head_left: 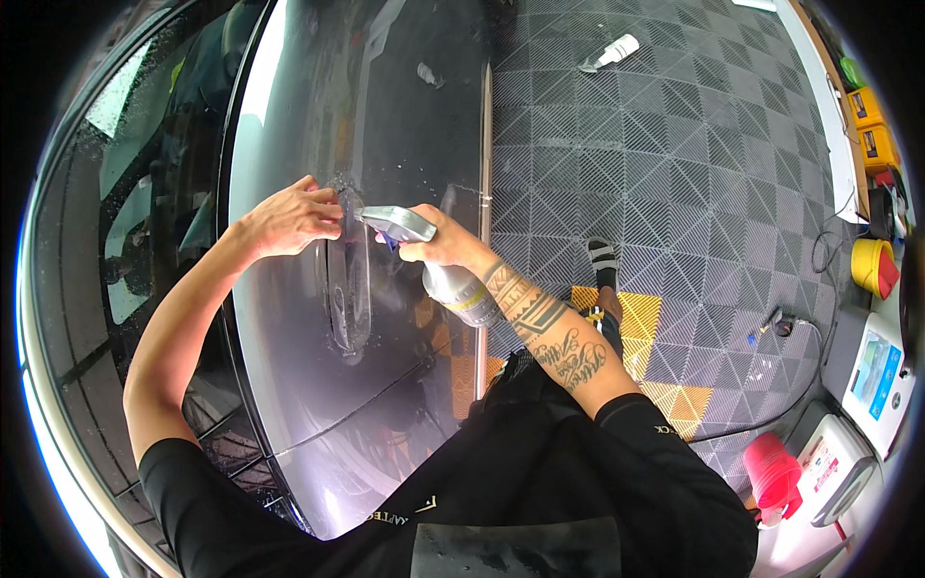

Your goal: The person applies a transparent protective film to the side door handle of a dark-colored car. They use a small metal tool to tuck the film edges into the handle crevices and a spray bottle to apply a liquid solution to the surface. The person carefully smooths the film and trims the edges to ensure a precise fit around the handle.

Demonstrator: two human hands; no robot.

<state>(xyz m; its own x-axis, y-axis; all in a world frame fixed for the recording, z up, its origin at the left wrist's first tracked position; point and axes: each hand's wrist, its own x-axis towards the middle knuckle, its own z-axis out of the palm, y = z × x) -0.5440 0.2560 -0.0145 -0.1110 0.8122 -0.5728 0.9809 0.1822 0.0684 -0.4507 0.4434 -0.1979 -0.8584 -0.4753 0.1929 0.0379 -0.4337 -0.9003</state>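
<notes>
My right hand [436, 239] grips a trigger spray bottle [464, 297] with a grey head and a clear body, its nozzle pointing left at the car's door handle [351, 279]. Water drops and a clear, wet-looking outline surround the handle. Beside the handle's far end, my left hand [301, 218] is closed, its fingertips bent together close to the surface. Whatever those fingers pinch, if anything, is too hard to make out. The dark, glossy car door [289, 318] lies under both hands.
Wet side windows [145, 222] run along the left. On the grey tiled floor [674, 164] lies a white bottle [617, 50]. Along the right stand yellow boxes [875, 130], a machine with a screen [877, 366], a pink bucket [773, 472] and a black cable [771, 421].
</notes>
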